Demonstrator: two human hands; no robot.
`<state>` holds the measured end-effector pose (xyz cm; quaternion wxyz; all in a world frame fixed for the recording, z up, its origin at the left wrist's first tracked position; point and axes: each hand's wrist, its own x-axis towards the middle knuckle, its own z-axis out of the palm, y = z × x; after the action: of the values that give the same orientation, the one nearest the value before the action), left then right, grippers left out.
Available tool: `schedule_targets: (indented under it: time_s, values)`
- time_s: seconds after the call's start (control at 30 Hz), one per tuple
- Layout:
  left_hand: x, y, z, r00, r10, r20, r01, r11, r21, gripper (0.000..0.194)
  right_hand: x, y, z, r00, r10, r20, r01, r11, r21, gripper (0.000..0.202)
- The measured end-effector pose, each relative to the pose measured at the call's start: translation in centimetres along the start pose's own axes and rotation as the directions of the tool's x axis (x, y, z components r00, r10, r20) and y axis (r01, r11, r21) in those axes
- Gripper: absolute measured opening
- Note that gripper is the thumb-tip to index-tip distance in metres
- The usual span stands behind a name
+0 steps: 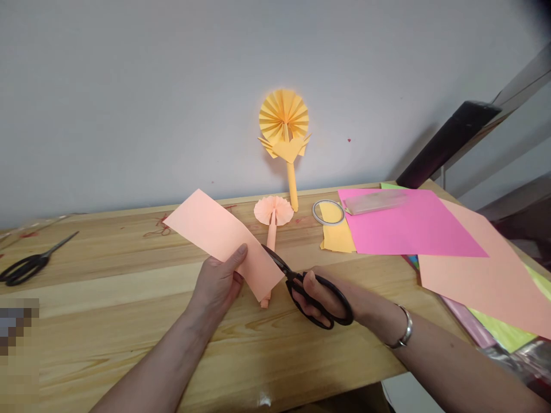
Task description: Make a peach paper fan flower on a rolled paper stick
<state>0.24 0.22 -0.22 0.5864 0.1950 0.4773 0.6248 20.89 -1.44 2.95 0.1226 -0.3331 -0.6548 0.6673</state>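
Note:
My left hand [221,278] grips a strip of light pink paper [219,223] near its lower edge, thumb on top. In my right hand [321,295] is a pair of black-handled scissors [289,274], with the blades at the right-hand edge of the strip; whether they cut into it I cannot tell. Behind the strip lies a pink paper fan [274,211] on a rolled paper handle, partly hidden by the strip. Farther back a yellow paper fan [284,115] with a rolled handle and folded leaf shapes leans against the wall.
A second pair of scissors [37,267] lies at the left. A roll of tape [316,213] rests on yellow paper pieces [338,238]. To the right are a magenta sheet [413,229], a peach sheet [469,281] and a black cylindrical object [450,143]. Red thread [162,225] lies behind.

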Motion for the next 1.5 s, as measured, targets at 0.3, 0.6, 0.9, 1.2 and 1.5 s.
schedule_targets:
  time_s: [0.3, 0.6, 0.9, 1.2, 1.5]
  values:
    - [0.1, 0.0, -0.1, 1.000, 0.016, 0.013, -0.016, 1.000, 0.003, 0.028, 0.0, 0.2, 0.3, 0.998, -0.060, -0.025, 0.060, 0.998, -0.010, 0.059]
    - [0.0, 0.0, -0.2, 1.000, 0.017, 0.020, -0.017, 1.000, 0.013, 0.026, 0.1, 0.4, 0.5, 0.998, -0.019, -0.053, 0.019, 1.000, 0.005, 0.054]
    - [0.1, 0.0, -0.2, 1.000, 0.021, 0.021, -0.021, 1.000, 0.001, 0.025, 0.1, -0.6, 0.4, 0.999, 0.010, -0.047, -0.009, 1.000, 0.023, 0.059]
    - [0.0, 0.1, -0.1, 1.000, 0.022, 0.018, -0.022, 1.000, -0.006, 0.025, -0.1, -0.3, 0.5, 0.998, 0.027, -0.063, -0.021, 0.995, 0.098, 0.050]
    - [0.1, 0.0, -0.1, 1.000, -0.002, 0.005, 0.002, 1.000, -0.019, 0.020, -0.3, -1.1, 0.3, 0.998, 0.039, -0.056, -0.038, 0.999, 0.017, 0.057]
